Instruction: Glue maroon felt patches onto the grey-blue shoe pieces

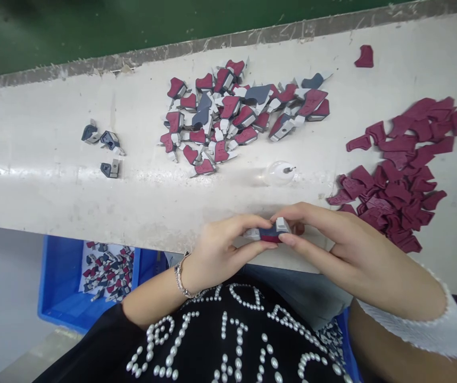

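Note:
Near the front edge of the table, my left hand (222,242) and my right hand (332,239) pinch a small plastic part (268,233) between thumbs and fingers. This part has a dark blue-grey body, light grey ends and a dark red face turned toward me. Just beyond my hands stands a small clear bottle (280,173) with a thin dark tip. Farther back lies a pile of similar assembled parts (228,109), most with red faces, some blue-grey. To my right is a heap of loose dark red pieces (396,197).
Three blue-grey and light grey parts (109,140) lie apart at the left. A lone red piece (364,56) sits at the back right. Below the table edge, a blue bin (63,287) holds many parts; another blue bin (350,346) shows partly by my lap.

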`<state>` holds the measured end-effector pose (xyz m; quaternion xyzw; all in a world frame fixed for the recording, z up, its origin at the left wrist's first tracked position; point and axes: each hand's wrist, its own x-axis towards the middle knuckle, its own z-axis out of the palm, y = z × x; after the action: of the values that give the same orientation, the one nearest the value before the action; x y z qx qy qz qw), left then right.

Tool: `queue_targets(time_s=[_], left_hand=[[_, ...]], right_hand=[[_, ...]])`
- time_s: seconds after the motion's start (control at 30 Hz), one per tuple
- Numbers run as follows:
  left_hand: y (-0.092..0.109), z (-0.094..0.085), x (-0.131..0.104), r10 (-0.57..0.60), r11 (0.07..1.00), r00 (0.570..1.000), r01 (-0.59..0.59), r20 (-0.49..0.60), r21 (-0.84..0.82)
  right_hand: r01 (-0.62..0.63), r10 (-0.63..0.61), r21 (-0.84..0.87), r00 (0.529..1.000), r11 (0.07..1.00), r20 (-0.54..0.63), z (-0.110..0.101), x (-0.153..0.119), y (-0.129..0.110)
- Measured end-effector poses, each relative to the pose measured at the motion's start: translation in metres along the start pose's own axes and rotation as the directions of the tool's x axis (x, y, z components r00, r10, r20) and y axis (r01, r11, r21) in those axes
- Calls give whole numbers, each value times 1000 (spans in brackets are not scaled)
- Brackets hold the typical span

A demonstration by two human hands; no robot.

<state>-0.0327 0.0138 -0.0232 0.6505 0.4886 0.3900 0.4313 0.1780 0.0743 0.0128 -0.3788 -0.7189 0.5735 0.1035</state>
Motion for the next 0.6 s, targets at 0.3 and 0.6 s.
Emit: queue_targets(time_s=[0.3, 0.6], left_hand=[[-1, 7, -1, 31, 994, 999, -28, -18, 110], [8, 2, -2, -285, 809, 936, 350, 206, -472]], right_hand=[[80, -109, -332, 992, 940, -68, 15, -5, -7], [181, -156, -252, 981, 951, 118, 1, -11, -8]])
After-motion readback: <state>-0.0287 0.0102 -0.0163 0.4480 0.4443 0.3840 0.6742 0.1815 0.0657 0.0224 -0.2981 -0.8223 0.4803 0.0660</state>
